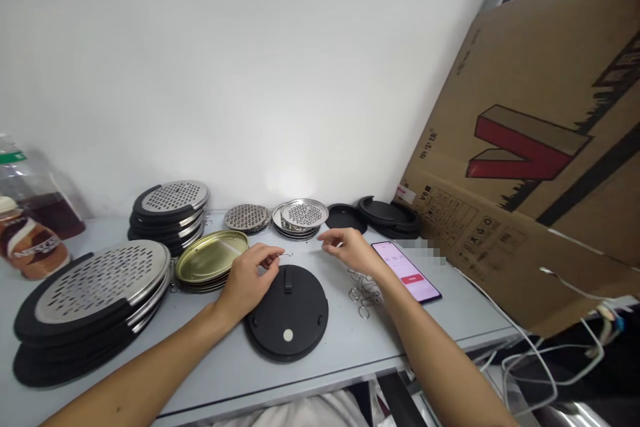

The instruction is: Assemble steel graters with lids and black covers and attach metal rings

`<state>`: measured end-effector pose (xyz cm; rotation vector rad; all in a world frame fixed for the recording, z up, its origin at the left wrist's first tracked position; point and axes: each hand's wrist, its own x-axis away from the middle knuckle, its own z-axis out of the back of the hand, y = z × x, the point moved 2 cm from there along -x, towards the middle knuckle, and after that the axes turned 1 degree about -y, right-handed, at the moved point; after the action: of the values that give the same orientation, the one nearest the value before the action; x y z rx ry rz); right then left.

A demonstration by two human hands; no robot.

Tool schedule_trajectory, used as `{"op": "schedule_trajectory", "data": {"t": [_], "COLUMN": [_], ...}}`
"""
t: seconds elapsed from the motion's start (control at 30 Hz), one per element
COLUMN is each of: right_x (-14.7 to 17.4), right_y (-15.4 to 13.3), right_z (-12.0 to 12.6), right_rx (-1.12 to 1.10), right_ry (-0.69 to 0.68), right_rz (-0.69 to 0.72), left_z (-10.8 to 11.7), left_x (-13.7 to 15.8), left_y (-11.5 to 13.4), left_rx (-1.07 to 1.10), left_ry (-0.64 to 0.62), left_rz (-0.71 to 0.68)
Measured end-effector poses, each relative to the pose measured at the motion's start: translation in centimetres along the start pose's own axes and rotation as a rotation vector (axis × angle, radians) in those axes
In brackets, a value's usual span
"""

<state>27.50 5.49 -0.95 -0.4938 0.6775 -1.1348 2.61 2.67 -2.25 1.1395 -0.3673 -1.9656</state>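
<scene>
My left hand pinches a small, thin metal wire piece between thumb and index finger, over the upper left edge of a round black disc. The disc lies flat, with a raised tab near its top, small lugs at the sides and a pale round spot. To the right of the disc, my right hand hovers above the table, thumb and index finger a little apart, with nothing visible between them. Several loose metal rings lie beneath my right wrist, partly hidden by the forearm.
Stacks of perforated metal discs with black rims stand at left, beside gold-coloured lids. Grater-like discs and black round parts line the wall. A phone, a large cardboard box and white cables are at right.
</scene>
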Motion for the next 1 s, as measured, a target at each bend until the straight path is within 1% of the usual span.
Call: {"op": "schedule_trajectory", "data": {"t": [0.03,0.1,0.13,0.17,0.23,0.33,0.47,0.5,0.6,0.67,0.77,0.9,1.0], "right_x": [0.1,0.6,1.0,1.3,1.7,2.2,3.9,4.6,6.3,6.9,6.9,6.3,6.1], "right_y": [1.0,2.8,3.5,4.0,4.4,3.5,0.7,0.0,-1.3,-1.6,-1.5,-0.9,-0.7], "right_z": [1.5,4.2,5.2,5.9,6.3,5.7,4.0,3.6,2.9,2.5,1.9,1.3,1.3], "right_rx": [0.079,0.137,0.149,0.149,0.146,0.126,0.129,0.162,0.298,0.352,0.38,0.397,0.365], "right_ry": [-0.062,-0.137,-0.171,-0.2,-0.258,-0.336,-0.417,-0.407,-0.317,-0.293,-0.313,-0.327,-0.339], "right_rz": [-0.066,-0.144,-0.174,-0.193,-0.214,-0.205,-0.132,-0.113,-0.082,-0.066,-0.049,-0.06,-0.074], "left_z": [0.1,0.3,0.3,0.4,0.3,0.3,0.4,0.4,0.4,0.4,0.5,0.6,0.6], "left_x": [0.0,-0.1,-0.1,-0.1,-0.1,-0.1,0.0,0.0,0.0,-0.1,-0.1,-0.3,-0.3], "left_y": [0.1,0.1,0.1,0.1,0.0,-0.2,-0.2,-0.1,-0.1,0.0,0.1,0.0,0.0], "left_rx": [0.004,0.014,0.019,0.023,0.026,0.028,0.033,0.031,0.032,0.039,0.054,0.093,0.113], "left_ry": [0.004,-0.005,-0.012,-0.017,-0.019,-0.012,0.0,0.002,0.005,0.006,0.012,0.001,-0.004], "left_rz": [-0.003,-0.002,-0.001,0.0,0.001,0.002,0.007,0.007,0.006,0.012,0.035,0.087,0.105]}}
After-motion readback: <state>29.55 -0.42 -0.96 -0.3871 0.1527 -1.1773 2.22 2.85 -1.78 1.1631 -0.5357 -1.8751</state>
